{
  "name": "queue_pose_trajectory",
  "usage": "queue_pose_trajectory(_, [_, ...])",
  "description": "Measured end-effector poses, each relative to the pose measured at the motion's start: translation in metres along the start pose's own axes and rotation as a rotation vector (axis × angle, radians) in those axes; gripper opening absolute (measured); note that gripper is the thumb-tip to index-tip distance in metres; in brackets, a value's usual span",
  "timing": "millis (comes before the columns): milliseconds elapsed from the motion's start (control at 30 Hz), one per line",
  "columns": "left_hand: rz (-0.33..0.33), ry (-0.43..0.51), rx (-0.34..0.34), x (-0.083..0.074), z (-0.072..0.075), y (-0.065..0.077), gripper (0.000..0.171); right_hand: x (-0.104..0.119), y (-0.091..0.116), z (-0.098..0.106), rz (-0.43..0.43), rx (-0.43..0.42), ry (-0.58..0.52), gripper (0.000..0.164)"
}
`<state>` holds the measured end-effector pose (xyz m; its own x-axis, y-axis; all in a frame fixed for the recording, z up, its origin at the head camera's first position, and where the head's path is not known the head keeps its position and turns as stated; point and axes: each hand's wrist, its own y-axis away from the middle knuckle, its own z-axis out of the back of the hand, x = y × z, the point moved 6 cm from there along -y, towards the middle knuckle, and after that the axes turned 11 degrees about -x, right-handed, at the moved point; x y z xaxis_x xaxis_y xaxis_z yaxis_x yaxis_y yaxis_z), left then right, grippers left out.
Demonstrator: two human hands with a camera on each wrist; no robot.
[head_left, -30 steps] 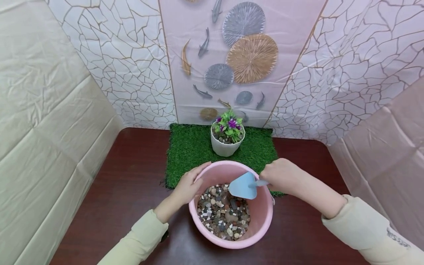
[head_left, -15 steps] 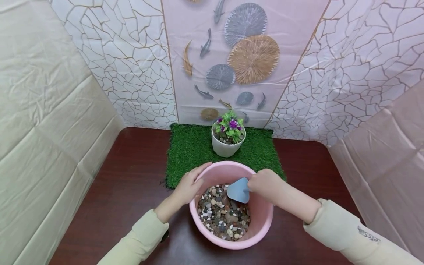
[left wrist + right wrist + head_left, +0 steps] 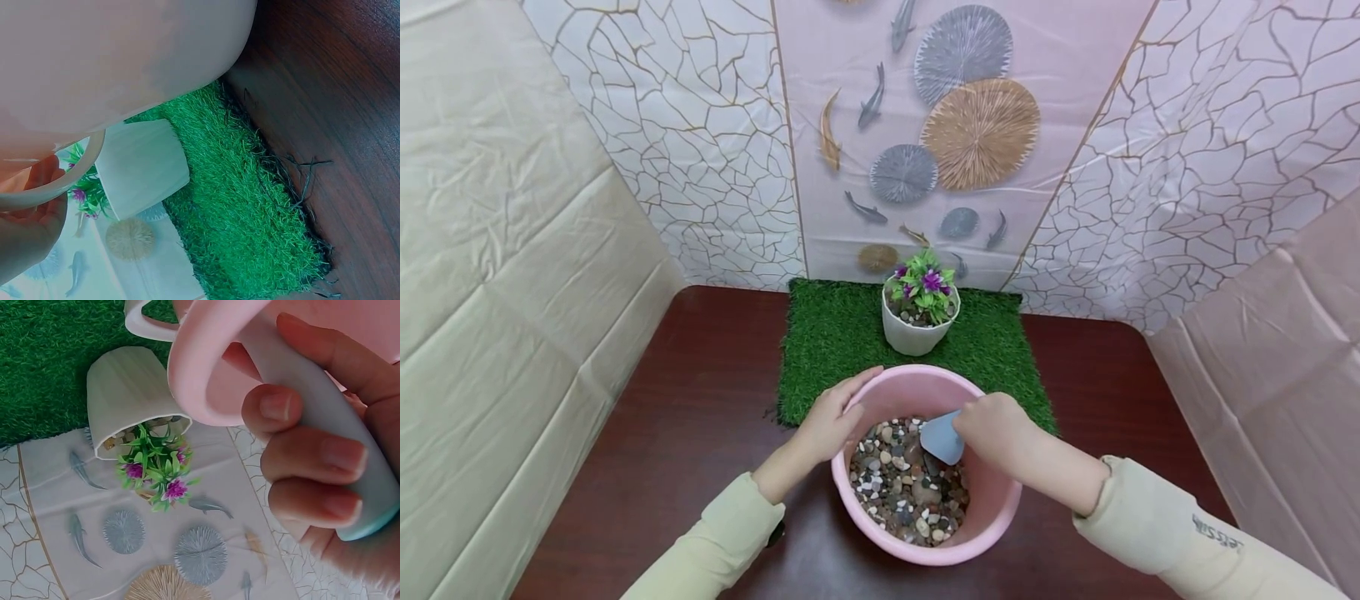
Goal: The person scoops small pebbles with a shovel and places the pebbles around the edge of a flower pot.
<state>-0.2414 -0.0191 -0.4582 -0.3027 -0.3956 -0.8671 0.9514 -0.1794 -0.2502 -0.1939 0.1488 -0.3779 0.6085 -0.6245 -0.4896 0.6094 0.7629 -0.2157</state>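
A pink bucket [image 3: 917, 557] holds a layer of mixed pebbles [image 3: 904, 487]. My left hand [image 3: 829, 423] grips its rim at the upper left, thumb on the inner side. In the left wrist view the fingers show behind the bucket's pale handle [image 3: 47, 195]. With my right hand [image 3: 1000, 432] I hold a light blue trowel [image 3: 942, 437] inside the bucket, its blade low over the pebbles at the far right. The right wrist view shows several fingers [image 3: 312, 453] curled round the trowel's grey-blue handle [image 3: 340, 425].
A white flowerpot [image 3: 917, 337] with a purple-flowered plant [image 3: 928, 283] stands behind the bucket on a green turf mat [image 3: 827, 333]. The dark wooden table [image 3: 700, 375] is walled in by patterned and beige cloths [image 3: 535, 250].
My right hand has moved down and left into the bucket, lowering the trowel towards the pebbles. Its blade is turned and partly hidden by the hand. The left hand stays on the rim.
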Motion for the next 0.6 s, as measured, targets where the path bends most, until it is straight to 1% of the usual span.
queue_pose_trajectory(167, [-0.004, -0.014, -0.003, 0.001, 0.001, 0.000, 0.056, 0.001, -0.005, -0.006, -0.009, 0.058, -0.060, 0.021])
queue_pose_trajectory(367, [0.006, -0.019, 0.001, 0.003, 0.002, 0.001, 0.056, 0.007, -0.019, -0.013, -0.031, 0.167, -0.152, 0.019])
queue_pose_trajectory(433, [0.003, -0.016, 0.006, 0.003, 0.002, 0.001, 0.056, 0.009, -0.024, -0.014, -0.028, 0.217, -0.154, 0.019])
queue_pose_trajectory(500, [-0.006, -0.006, 0.012, 0.002, 0.001, 0.000, 0.055, 0.012, -0.028, -0.013, -0.022, 0.261, -0.131, 0.020])
queue_pose_trajectory(600, [-0.017, 0.008, 0.015, 0.000, 0.000, 0.000, 0.056, 0.015, -0.033, -0.012, -0.002, 0.288, -0.113, 0.017])
